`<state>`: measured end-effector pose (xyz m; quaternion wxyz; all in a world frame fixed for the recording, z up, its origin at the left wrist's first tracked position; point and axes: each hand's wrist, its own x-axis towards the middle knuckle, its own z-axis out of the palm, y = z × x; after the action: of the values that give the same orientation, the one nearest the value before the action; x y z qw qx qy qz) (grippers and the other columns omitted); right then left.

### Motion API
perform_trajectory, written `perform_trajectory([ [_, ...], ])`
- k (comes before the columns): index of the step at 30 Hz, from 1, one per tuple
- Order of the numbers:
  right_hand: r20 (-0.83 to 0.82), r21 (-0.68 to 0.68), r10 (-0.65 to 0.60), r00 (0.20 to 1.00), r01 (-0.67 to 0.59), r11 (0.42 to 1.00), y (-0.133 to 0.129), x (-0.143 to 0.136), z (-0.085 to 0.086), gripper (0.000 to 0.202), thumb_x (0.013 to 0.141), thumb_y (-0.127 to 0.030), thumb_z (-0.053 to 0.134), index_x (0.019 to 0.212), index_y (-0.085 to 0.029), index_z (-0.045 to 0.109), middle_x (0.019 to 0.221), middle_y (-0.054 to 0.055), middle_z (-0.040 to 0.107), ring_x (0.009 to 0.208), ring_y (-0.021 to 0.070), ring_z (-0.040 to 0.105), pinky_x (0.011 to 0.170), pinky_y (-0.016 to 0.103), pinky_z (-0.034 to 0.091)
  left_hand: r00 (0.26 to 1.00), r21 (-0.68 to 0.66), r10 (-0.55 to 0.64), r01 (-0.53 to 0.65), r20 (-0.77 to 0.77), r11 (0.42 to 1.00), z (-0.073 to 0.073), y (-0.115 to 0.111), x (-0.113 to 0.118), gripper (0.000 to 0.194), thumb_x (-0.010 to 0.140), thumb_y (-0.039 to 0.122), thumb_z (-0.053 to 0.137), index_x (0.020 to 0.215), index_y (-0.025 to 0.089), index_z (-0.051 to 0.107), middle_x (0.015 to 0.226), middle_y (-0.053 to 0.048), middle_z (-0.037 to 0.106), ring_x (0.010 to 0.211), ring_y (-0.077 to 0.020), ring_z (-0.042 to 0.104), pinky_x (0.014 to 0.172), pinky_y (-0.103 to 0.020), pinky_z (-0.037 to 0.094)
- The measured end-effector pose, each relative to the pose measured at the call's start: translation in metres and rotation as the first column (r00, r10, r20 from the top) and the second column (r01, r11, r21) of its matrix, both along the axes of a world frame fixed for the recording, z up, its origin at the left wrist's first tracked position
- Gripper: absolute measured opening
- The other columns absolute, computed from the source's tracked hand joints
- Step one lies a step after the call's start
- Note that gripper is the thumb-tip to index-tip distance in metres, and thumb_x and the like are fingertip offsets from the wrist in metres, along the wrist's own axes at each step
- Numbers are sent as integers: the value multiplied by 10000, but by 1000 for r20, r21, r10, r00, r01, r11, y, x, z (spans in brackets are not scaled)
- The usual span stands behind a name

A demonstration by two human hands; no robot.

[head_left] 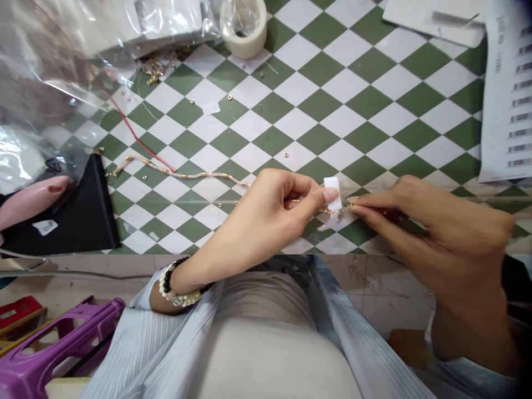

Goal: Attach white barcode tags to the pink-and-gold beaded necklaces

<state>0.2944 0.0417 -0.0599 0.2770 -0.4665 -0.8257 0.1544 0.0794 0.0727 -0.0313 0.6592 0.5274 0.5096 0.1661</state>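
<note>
Where the checked surface (316, 105) meets its near edge, the left hand (266, 213) pinches a small white tag (333, 188) between thumb and forefinger. The right hand (432, 233) pinches the gold chain end (338, 210) just beside the tag, fingers closed on it. From the left hand a beaded strand (187, 173) trails leftward, lying flat on the surface. A tape roll (244, 25) stands well apart at the far edge. Loose gold beads (229, 97) lie scattered between.
</note>
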Motion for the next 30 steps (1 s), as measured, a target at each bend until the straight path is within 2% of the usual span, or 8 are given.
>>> perform_trajectory([
  [7,260,216,53,964,-112,970,6,-3,-16,134,853,-140,671,977,-182,642,748,53,624,716,209,550,631,350,455,999,-5,37,-37,2,999,0,0,3,419,950,437,601,638,160,555,553,39,296,486,-71,223,448,-260,169],
  [12,79,116,7,997,-16,993,-3,3,-18,585,823,-157,707,1371,-210,511,1066,116,668,956,273,614,844,432,535,1000,-19,24,-24,-4,1000,1,3,2,413,945,446,602,654,154,580,554,36,286,485,-68,209,439,-260,150],
  [14,-7,195,-4,1000,5,981,-6,5,-18,695,785,-129,743,1419,-228,478,1107,114,657,984,277,636,853,440,538,1000,-27,8,-8,-8,1000,1,5,0,412,944,453,601,664,151,596,555,34,294,485,-67,219,440,-254,156],
  [18,163,553,163,973,-226,802,-2,3,-16,427,736,-140,812,1118,-277,680,1014,34,700,879,219,670,652,354,489,1000,-39,-16,16,-20,999,1,8,-1,469,933,457,614,591,154,506,553,32,290,487,-62,221,444,-247,145],
  [20,243,575,233,942,-333,747,4,-1,-11,271,770,-189,802,978,-337,711,913,-39,725,807,164,674,564,311,429,999,-56,-27,25,-24,998,1,9,-1,480,931,457,617,583,158,473,550,33,276,488,-62,209,440,-247,128],
  [25,147,255,357,922,-385,887,16,-9,-1,235,841,-159,714,900,-386,720,825,-112,730,664,97,665,448,287,339,999,-63,-35,34,-2,997,1,9,-1,502,931,471,616,580,159,439,567,32,275,496,-59,210,457,-250,137],
  [28,156,444,353,922,-385,809,12,-7,-3,205,807,-106,734,824,-309,721,834,-73,735,723,122,682,481,282,417,999,-66,-38,38,4,997,0,9,-2,485,933,469,612,593,158,463,574,32,273,500,-61,208,459,-249,127],
  [30,128,474,316,940,-338,813,7,-4,-7,194,807,-90,722,879,-270,724,935,-19,743,821,167,695,559,304,490,999,-66,-37,37,0,997,0,8,-2,453,937,477,602,630,156,520,573,32,285,497,-64,210,451,-248,116],
])
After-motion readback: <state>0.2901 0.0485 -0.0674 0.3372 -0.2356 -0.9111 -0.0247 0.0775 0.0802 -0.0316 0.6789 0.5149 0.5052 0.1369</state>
